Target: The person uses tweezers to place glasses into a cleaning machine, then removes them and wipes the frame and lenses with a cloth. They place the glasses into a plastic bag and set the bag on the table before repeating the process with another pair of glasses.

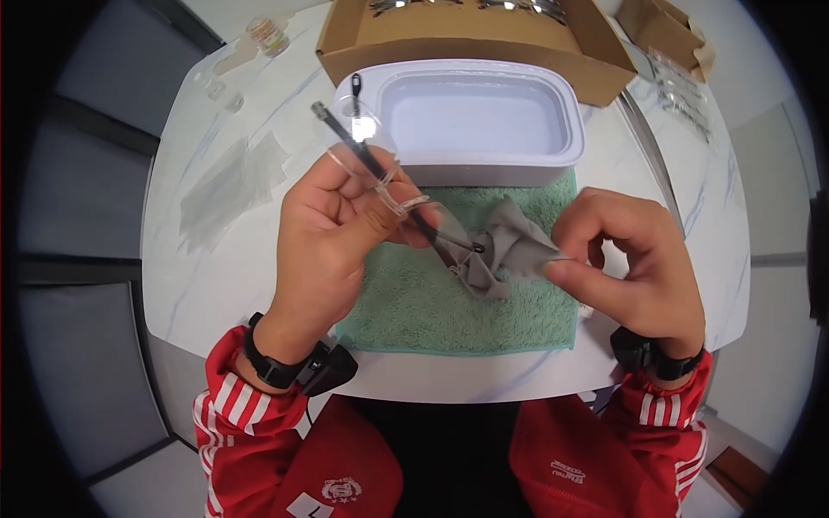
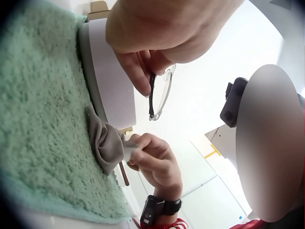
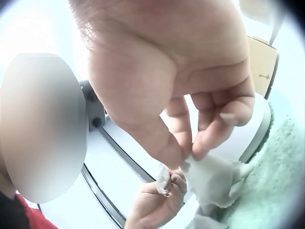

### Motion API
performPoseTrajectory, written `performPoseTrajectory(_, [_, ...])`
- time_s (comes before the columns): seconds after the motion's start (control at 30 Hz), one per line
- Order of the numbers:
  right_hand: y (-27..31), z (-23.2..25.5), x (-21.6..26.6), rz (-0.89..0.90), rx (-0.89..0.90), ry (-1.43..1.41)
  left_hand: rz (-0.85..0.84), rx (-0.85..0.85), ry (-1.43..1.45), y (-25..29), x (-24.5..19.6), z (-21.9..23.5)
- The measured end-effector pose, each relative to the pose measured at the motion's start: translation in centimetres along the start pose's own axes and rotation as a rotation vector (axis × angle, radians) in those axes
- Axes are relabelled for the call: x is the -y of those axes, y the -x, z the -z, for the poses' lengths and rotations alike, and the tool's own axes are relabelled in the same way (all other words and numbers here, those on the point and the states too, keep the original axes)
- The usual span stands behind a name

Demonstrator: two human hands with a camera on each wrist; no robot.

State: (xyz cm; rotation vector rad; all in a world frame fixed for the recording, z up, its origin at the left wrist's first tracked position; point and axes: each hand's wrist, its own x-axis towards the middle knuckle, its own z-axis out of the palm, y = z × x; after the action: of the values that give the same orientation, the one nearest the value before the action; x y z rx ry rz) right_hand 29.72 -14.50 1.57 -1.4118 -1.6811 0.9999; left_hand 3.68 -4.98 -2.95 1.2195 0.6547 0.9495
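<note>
My left hand (image 1: 332, 229) holds a pair of glasses (image 1: 352, 142) with clear lenses and dark temples, gripping it near the middle of the frame. One temple tip reaches down over the grey cloth (image 1: 518, 242). Thumb and fingertips of my right hand (image 1: 635, 255) pinch a corner of that cloth, and the rest of it hangs crumpled onto the green towel (image 1: 406, 319). In the left wrist view the glasses (image 2: 159, 98) stick out beyond the left fingers, apart from the cloth (image 2: 106, 143). The right wrist view shows the pinched cloth (image 3: 209, 179) close up.
Behind the towel stands a white basin (image 1: 484, 164) of clear liquid. A cardboard box (image 1: 475, 52) with several glasses sits beyond it. Clear plastic sheets (image 1: 229, 190) and a small jar (image 1: 268, 36) lie to the left; bagged items (image 1: 682, 91) lie at the back right.
</note>
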Motion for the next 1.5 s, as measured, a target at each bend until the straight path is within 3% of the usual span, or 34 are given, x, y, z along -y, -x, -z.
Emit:
performPoseTrajectory(0.13, [-0.1,-0.6,-0.1,-0.103,-0.095,-0.184,-0.003,0.006,0.007,-0.1,-0.1,-0.1])
performPoseTrajectory(0.3, [-0.3,-1.4,-0.3,0.054,-0.285,-0.261,0.072,0.015,0.002,-0.3,-0.5,-0.4])
performPoseTrajectory(0.6, [-1.3,-2.8,0.0,0.189,-0.003,-0.135,0.197,0.138,0.039,-0.9,-0.2,-1.8])
performPoseTrajectory(0.7, [-1.5,-3.2,0.0,0.259,0.01,-0.112,0.222,0.175,0.042,-1.0,0.1,-2.3])
performPoseTrajectory(0.8, [-1.3,-3.5,-0.1,0.154,-0.11,-0.18,0.249,0.207,0.053,-0.8,-0.2,-2.7])
performPoseTrajectory(1.13, [-1.4,-3.2,-0.8,0.13,-0.031,-0.126,0.227,0.232,0.047,-0.7,0.2,-2.8])
performPoseTrajectory(1.3, [-1.4,-3.3,0.0,0.167,-0.011,-0.115,0.205,0.152,0.007,-1.0,0.0,-2.8])
performPoseTrajectory(1.5, [-1.4,-3.3,-0.2,0.164,-0.064,-0.107,0.22,0.182,0.08,-0.9,0.2,-2.8])
